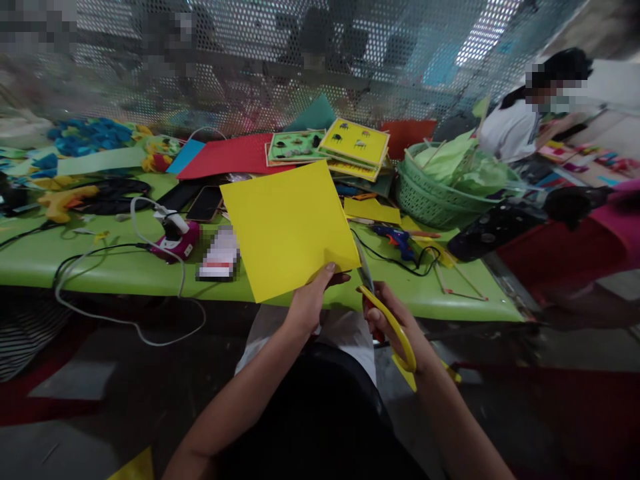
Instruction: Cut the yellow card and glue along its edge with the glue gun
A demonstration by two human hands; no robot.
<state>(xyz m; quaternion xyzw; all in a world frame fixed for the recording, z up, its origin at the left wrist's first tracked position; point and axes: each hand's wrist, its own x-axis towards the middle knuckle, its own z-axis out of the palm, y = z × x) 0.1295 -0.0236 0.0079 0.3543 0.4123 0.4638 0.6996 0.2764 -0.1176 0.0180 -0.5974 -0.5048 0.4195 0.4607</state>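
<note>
My left hand [309,301] pinches the lower right corner of a yellow paper sheet [287,227] and holds it up over the front edge of the green table [125,267]. My right hand [395,320] grips yellow-handled scissors [387,317], whose blades point up to the sheet's right edge near the corner. Both hands are above my lap, close together.
On the table lie a phone [205,203], a pink device with white cable [175,243], a blue glue gun [397,237], red and yellow card sheets, picture boards [327,147] and a green basket [435,190] of green paper. Another person [525,120] sits at far right.
</note>
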